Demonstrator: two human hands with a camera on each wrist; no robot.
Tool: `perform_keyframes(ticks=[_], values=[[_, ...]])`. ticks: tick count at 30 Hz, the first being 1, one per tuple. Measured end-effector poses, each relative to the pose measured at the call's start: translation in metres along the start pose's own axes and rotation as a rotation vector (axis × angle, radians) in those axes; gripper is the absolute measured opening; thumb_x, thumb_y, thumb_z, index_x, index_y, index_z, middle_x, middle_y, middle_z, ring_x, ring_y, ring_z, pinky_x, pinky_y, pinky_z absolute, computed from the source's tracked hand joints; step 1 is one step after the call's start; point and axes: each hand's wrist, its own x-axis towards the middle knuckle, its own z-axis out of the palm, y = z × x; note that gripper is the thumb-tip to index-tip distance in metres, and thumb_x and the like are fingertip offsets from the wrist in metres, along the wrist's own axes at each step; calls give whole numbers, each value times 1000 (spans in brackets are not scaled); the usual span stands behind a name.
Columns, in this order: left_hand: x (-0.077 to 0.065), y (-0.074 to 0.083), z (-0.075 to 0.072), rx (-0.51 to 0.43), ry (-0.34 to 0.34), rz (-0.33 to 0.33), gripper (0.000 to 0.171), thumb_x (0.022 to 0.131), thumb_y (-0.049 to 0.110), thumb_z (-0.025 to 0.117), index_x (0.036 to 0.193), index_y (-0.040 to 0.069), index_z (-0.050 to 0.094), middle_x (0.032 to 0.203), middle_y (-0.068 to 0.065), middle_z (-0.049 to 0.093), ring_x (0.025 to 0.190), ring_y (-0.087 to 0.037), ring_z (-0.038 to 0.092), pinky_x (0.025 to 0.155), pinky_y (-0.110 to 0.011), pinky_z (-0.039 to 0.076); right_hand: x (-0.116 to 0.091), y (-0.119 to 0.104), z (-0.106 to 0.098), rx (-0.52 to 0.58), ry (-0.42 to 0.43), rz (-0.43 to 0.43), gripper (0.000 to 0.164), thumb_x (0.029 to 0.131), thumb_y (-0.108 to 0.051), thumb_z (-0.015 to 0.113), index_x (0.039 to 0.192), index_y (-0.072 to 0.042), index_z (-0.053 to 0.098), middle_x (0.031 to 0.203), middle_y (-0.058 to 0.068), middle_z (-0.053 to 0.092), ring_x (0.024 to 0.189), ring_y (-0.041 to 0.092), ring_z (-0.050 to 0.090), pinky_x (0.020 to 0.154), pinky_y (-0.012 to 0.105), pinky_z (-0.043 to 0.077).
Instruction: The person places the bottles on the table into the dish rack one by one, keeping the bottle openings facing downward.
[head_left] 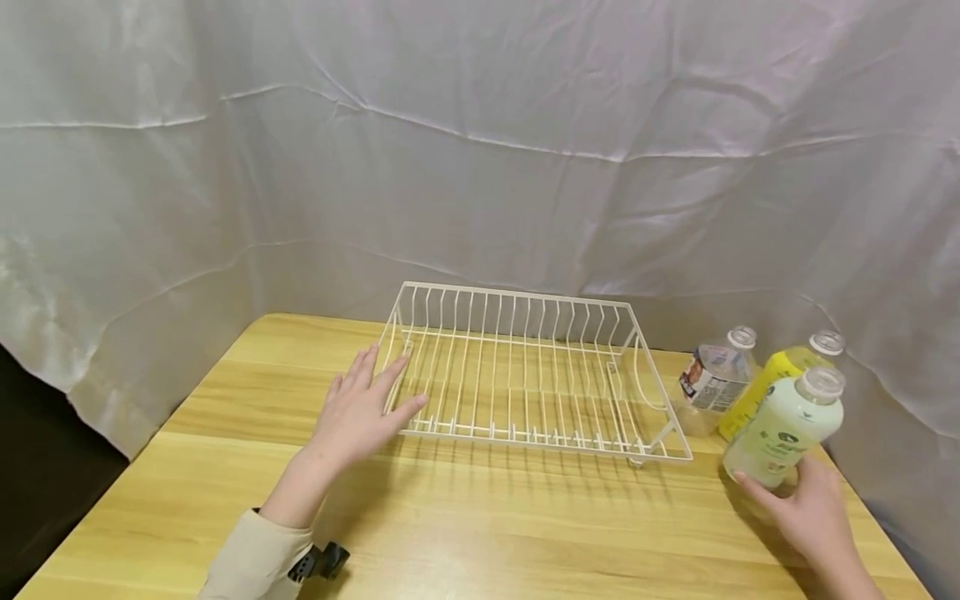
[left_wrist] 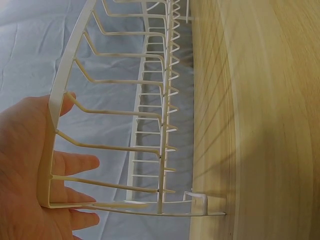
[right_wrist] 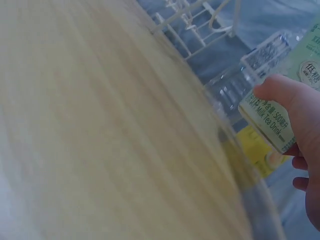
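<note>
A white wire dish rack (head_left: 517, 437) stands on the table. My left hand (head_left: 360, 417) is at its left front corner, thumb and fingers spread. In the left wrist view the rack's rim (left_wrist: 64, 75) crosses in front of that hand, whose fingers reach out straight behind it. At the table's right side my right hand (head_left: 817, 508) grips a pale green milk tea bottle (head_left: 787, 425) low on its body, the bottle leaning to the right. In the right wrist view its thumb presses on the label (right_wrist: 272, 117), which reads "Milk Tea Drink".
Behind the milk tea bottle stand a yellow bottle (head_left: 757, 396), partly hidden, and a clear bottle (head_left: 716, 379) with a printed label, close to the rack's right end. Grey cloth (head_left: 480, 200) hangs behind the wooden table (head_left: 465, 525).
</note>
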Motion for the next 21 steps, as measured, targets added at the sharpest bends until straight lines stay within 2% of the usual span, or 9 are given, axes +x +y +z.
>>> perform_keyframes(ticks=[1, 2, 3, 5, 6, 8, 14, 21], values=[[0, 0, 0, 2, -1, 0, 76, 93, 67, 43, 155, 26, 27, 165, -15, 2, 152, -40, 3, 118, -68, 4, 1, -2, -1, -7, 11, -17, 64, 72, -27, 86, 121, 1, 57, 115, 27, 64, 95, -14, 41, 85, 30, 37], [0, 0, -1, 2, -2, 1, 76, 93, 67, 43, 155, 26, 27, 165, -14, 2, 152, -40, 3, 118, -68, 4, 1, -4, -4, -15, 20, -36, 64, 71, -26, 87, 120, 1, 57, 114, 28, 64, 97, -3, 47, 86, 32, 35], [1, 1, -1, 1, -3, 0, 76, 93, 67, 42, 155, 26, 27, 165, -14, 2, 152, -40, 3, 118, -68, 4, 2, -6, -5, -27, 32, -60, 63, 69, -25, 87, 118, 1, 58, 110, 28, 64, 98, 10, 52, 87, 36, 35], [0, 1, -1, -1, -8, -1, 76, 93, 67, 42, 155, 26, 27, 165, -14, 1, 152, -40, 3, 118, -68, 4, 4, -12, -10, -68, 32, -78, 63, 69, -27, 86, 115, 3, 56, 106, 32, 61, 96, 37, 51, 85, 53, 32], [0, 1, -1, -1, -9, -3, 76, 93, 67, 42, 155, 27, 26, 165, -14, 1, 152, -40, 3, 118, -68, 4, 5, -15, -13, -88, 34, -90, 62, 69, -28, 85, 113, 4, 55, 103, 34, 60, 94, 46, 48, 84, 58, 31], [0, 1, -1, -4, -9, -6, 75, 93, 66, 43, 155, 27, 26, 165, -14, 1, 152, -40, 3, 118, -68, 4, 8, -22, -18, -121, 33, -105, 60, 69, -31, 84, 108, 4, 56, 98, 34, 60, 91, 49, 48, 84, 59, 31], [-1, 1, -2, 1, -4, -8, 76, 93, 67, 42, 155, 27, 26, 165, -14, 2, 152, -40, 3, 118, -68, 5, 20, -47, -26, -154, 82, -175, 51, 65, -32, 85, 95, 1, 60, 89, 27, 63, 84, 42, 52, 80, 54, 32], [0, 1, 0, 4, -7, -9, 74, 94, 65, 43, 155, 27, 26, 165, -14, 1, 152, -40, 3, 118, -67, 4, 32, -85, -34, -164, 115, -180, 66, 61, -28, 84, 112, 5, 55, 102, 31, 55, 98, 46, 45, 83, 61, 29]])
